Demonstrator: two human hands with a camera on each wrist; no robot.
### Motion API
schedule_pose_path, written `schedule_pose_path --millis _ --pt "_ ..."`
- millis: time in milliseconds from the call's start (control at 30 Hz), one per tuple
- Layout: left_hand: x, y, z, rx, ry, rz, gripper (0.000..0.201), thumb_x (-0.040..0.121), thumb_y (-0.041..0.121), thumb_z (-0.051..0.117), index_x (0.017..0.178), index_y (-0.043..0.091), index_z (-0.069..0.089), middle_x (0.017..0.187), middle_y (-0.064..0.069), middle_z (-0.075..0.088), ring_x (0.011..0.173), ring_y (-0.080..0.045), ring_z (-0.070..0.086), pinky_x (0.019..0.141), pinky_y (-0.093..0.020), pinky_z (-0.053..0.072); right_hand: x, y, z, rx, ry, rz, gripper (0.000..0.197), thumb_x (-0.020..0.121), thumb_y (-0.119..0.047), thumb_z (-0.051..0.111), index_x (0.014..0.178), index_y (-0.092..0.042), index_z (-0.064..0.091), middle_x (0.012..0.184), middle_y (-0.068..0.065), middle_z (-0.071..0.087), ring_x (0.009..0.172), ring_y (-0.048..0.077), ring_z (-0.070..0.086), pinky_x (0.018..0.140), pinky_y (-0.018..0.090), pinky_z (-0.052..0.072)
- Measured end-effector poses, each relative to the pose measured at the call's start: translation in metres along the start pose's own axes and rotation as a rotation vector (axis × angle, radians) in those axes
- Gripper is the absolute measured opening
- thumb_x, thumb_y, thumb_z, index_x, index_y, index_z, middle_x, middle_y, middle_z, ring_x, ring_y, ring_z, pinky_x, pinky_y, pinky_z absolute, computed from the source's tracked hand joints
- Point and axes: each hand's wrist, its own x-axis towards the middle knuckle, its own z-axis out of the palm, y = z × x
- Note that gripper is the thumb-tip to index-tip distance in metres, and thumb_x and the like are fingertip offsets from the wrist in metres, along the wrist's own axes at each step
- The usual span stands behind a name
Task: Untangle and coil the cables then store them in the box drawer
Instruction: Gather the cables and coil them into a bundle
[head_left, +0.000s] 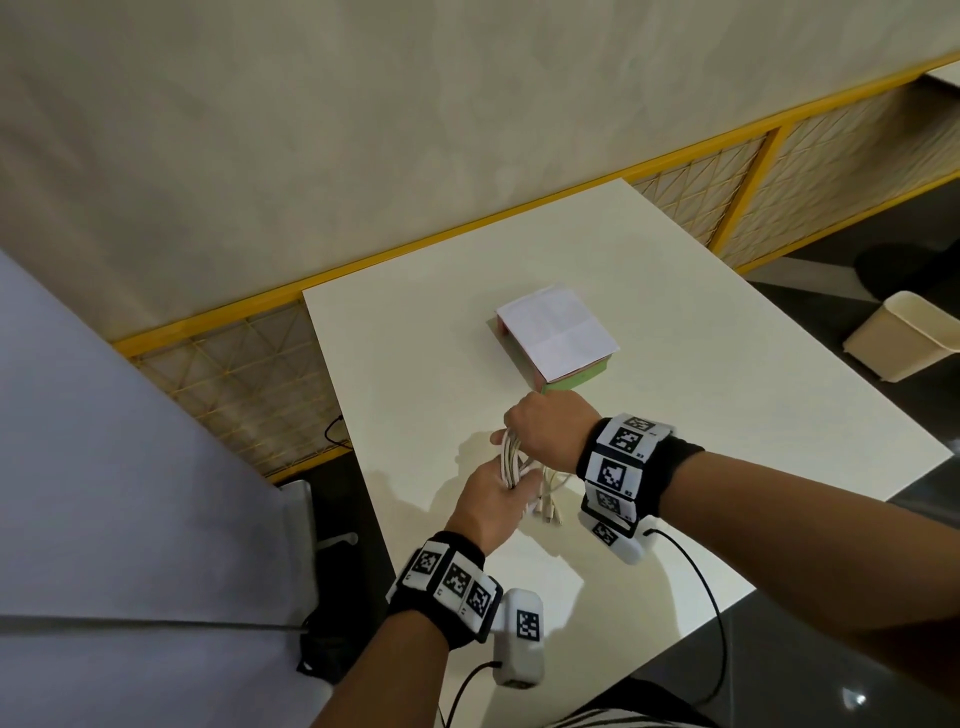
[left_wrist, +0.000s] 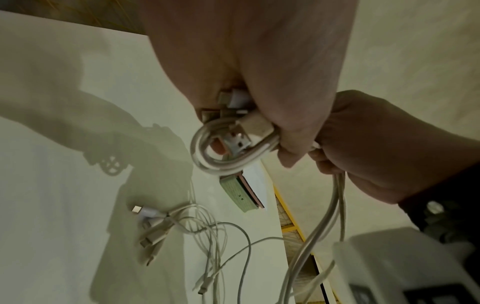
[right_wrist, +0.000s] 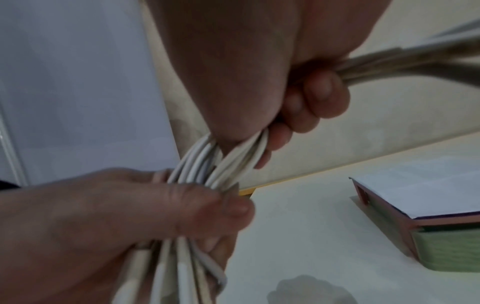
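A bundle of white cables (head_left: 511, 460) is held above the white table (head_left: 727, 364), gripped at both ends. My left hand (head_left: 493, 501) holds its near end, where a small coil with a USB plug (left_wrist: 233, 148) sticks out of the fist. My right hand (head_left: 548, 431) grips the far end, fingers (right_wrist: 322, 98) curled round the strands (right_wrist: 207, 164). My left thumb (right_wrist: 207, 207) presses on the strands. More loose white cables (head_left: 550, 493) lie tangled on the table under my hands (left_wrist: 202, 226). The box (head_left: 556, 338), with a green drawer front (head_left: 574, 383) that looks closed, stands just beyond.
A white sheet of paper (head_left: 553, 332) lies on top of the box. A yellow-framed mesh barrier (head_left: 467, 228) runs along the table's far edge. A cream bin (head_left: 904, 335) stands on the floor to the right. A grey-white panel (head_left: 104, 467) is at the left.
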Motion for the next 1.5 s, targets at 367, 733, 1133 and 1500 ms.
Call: schedule_pose_path --millis 367,733,1133,1500 --pt "0.001 0.008 0.000 -0.264 -0.092 -0.060 0.015 0.093 0.016 0.058 0.081 0.014 0.065 0.060 0.001 0.068 0.055 -0.021 0.057 0.058 -0.030 0.046 0.003 0.001 -0.004 -0.031 0.104 0.008 0.024 0.097 -0.025 0.044 0.096 -0.008 0.060 0.089 0.011 0.066 0.080 0.033 0.065 0.057 0.033 0.044" --pt "0.005 0.016 -0.002 -0.215 -0.096 -0.085 0.028 0.082 0.015 0.067 0.059 0.010 0.052 0.039 -0.004 0.041 0.034 -0.019 0.037 0.043 -0.025 0.031 0.002 -0.008 -0.011 0.151 0.067 0.139 0.014 0.089 -0.017 0.057 0.098 -0.009 0.064 0.091 0.011 0.066 0.082 0.030 0.065 0.058 0.030 0.042" --pt "0.005 0.010 -0.010 -0.581 0.047 -0.111 0.021 0.095 0.017 0.056 0.088 0.002 0.068 0.037 0.003 0.028 0.032 -0.014 0.030 0.041 -0.023 0.034 -0.010 0.018 -0.020 1.012 0.041 0.095 0.066 0.085 -0.020 0.064 0.142 -0.017 0.030 0.130 0.002 0.045 0.108 0.016 0.049 0.093 0.025 0.041" --pt "0.008 0.009 -0.006 -0.449 0.072 0.006 0.008 0.090 0.010 0.062 0.084 0.015 0.063 0.040 0.001 0.041 0.034 -0.018 0.038 0.045 -0.026 0.036 -0.013 0.000 0.004 0.866 0.076 0.204 0.027 0.101 -0.027 0.033 0.075 -0.018 0.035 0.069 0.002 0.051 0.064 0.022 0.046 0.059 0.029 0.035"
